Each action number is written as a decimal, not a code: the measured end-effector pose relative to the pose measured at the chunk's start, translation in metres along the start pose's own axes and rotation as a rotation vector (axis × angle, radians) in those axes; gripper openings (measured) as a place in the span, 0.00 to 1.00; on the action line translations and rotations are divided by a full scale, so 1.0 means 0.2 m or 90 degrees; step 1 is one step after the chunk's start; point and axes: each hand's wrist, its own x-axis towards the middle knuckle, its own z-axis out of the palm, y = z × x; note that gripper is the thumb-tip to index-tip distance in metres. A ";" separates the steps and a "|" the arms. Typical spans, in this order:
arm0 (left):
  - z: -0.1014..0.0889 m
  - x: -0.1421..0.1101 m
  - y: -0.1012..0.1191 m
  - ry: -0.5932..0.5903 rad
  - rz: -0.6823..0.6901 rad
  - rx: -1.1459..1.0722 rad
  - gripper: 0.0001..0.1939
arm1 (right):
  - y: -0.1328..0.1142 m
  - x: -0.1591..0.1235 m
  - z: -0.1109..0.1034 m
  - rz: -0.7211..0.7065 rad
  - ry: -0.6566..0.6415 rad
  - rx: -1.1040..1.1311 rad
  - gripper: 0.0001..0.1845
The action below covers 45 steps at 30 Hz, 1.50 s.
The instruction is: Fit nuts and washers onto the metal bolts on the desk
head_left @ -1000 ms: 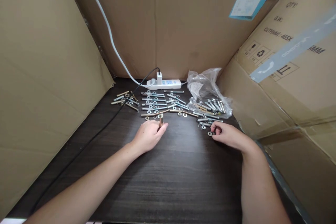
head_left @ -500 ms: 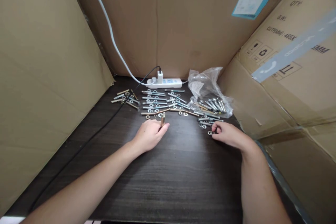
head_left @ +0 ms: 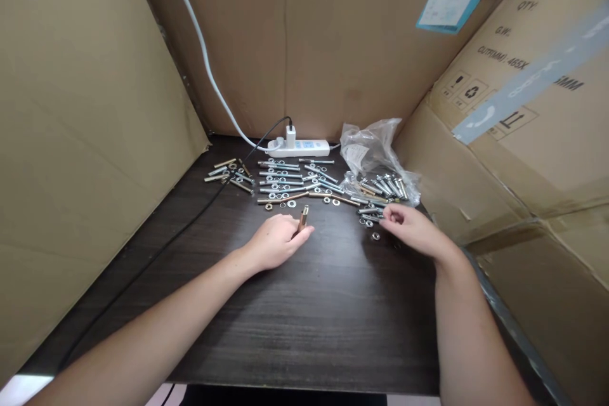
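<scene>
My left hand (head_left: 276, 242) is closed around a brass-coloured sleeve anchor bolt (head_left: 303, 219), its threaded end pointing up above the thumb. My right hand (head_left: 410, 227) has its fingers curled into a pinch beside a small group of silver bolts (head_left: 370, 210). The fingertips meet the end of one bolt, but what they hold is hidden. A loose nut (head_left: 375, 236) lies on the dark table just in front of that group. Rows of bolts (head_left: 280, 189) with washers (head_left: 292, 204) and nuts lie beyond my left hand.
A white power strip (head_left: 299, 148) with cables stands behind the bolts. At the back right is a clear plastic bag (head_left: 371, 146) with more bolts. Another pile of bolts (head_left: 228, 174) lies at left by a black cable (head_left: 190, 219). Cardboard boxes (head_left: 304, 63) wall three sides.
My right hand has moved from the nut up to the silver bolts, leaving the nut on the table. My left hand has shifted slightly right, still holding the brass-coloured anchor bolt.
</scene>
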 end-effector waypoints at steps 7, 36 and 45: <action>0.02 0.00 0.03 -0.015 0.031 0.053 0.24 | -0.37 -0.08 0.29 -0.288 0.167 0.018 0.07; 0.00 -0.02 0.03 -0.052 0.041 0.162 0.25 | -0.34 -0.09 0.38 -0.445 0.173 0.045 0.19; 0.00 -0.02 0.01 -0.029 0.016 0.094 0.23 | -0.31 -0.07 0.26 -0.400 0.257 -0.031 0.15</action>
